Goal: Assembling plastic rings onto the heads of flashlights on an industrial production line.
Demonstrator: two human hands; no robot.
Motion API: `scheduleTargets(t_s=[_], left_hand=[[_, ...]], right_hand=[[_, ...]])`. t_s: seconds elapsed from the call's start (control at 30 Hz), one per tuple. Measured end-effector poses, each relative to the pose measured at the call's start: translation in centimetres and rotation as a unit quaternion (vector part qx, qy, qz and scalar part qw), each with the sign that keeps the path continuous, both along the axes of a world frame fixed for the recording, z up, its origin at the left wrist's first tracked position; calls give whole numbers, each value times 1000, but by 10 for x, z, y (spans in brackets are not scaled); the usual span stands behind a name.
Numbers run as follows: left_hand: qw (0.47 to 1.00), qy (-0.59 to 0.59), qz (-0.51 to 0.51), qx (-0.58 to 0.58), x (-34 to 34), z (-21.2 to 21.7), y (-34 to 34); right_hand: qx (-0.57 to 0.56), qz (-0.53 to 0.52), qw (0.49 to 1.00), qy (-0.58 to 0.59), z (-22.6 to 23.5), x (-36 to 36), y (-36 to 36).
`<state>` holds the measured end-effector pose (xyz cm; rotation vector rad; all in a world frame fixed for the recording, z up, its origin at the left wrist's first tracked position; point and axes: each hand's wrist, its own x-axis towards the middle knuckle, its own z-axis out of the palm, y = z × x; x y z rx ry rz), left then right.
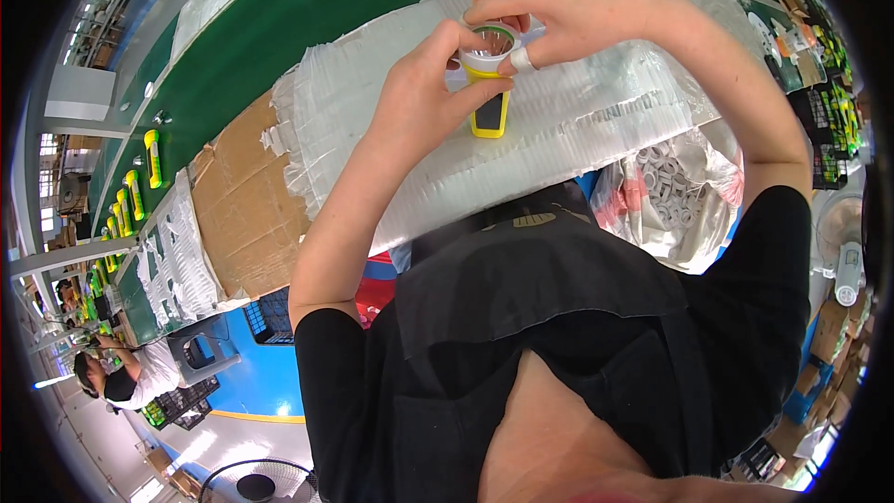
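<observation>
A yellow flashlight (489,121) with a dark panel along its body stands tilted on the covered bench, its wide head toward the far side. Its head (488,61) is pale and round, with a shiny, cup-like inside and a greenish rim. My left hand (430,84) is closed round the near left of that head, thumb across the yellow collar. From the far right, my right hand (549,14) grips the rim, with a white wrap on its thumb. Whether its fingertips also hold a small loose part is hidden.
Cloudy plastic sheeting (372,56) and brown cardboard (247,196) cover the bench beside a green surface (242,65). Yellow-green flashlights (153,158) line the left. A white sack (670,186) of pale rings sits below right. A co-worker (140,373) sits far left.
</observation>
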<state>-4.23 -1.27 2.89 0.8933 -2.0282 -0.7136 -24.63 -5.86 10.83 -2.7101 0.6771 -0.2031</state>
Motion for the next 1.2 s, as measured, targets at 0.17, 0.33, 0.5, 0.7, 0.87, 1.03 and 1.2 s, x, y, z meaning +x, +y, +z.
scheduleTargets(t_s=[0.17, 0.33, 0.5, 0.7, 0.87, 1.03, 1.2], left_hand=[[1000, -15, -17, 20, -2, 3, 2], [1000, -2, -28, 1, -2, 1, -9], [998, -11, 19, -54, -8, -8, -20], [998, -2, 24, -51, -7, -13, -13], [997, 27, 25, -71, 0, -16, -13], [974, 217, -41, 43, 16, -40, -16], [914, 330, -77, 223, 35, -10, 18]], right_hand=[[27, -4, 999, 18, 3, 3, 1], [40, -68, 992, 97, 20, 13, -2], [18, -235, 964, 124, 6, 19, -7], [-13, -167, 986, -26, -29, 2, -4], [1, -279, 946, -163, -68, 12, 10], [269, -270, 805, -454, -169, 41, 57], [553, -197, 686, -430, -138, 98, 108]])
